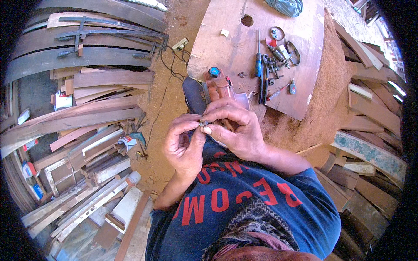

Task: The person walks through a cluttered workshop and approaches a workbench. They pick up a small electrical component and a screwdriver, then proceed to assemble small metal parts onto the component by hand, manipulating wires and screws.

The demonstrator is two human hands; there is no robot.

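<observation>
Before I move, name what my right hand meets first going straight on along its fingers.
The right hand would likely meet the left hand first, just past the small part both hold, though depth is unclear.

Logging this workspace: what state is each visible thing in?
Bare left hand: pinching a small greyish part
Bare right hand: pinching the same part
Small greyish part: gripped from both sides
Long blue-handled screwdriver: lying down
Brown wooden board: holed, tools scattered on it
Dark striped fabric: bunched up

Left hand [183, 141] and right hand [239, 128] pinch a part [203, 123].
</observation>
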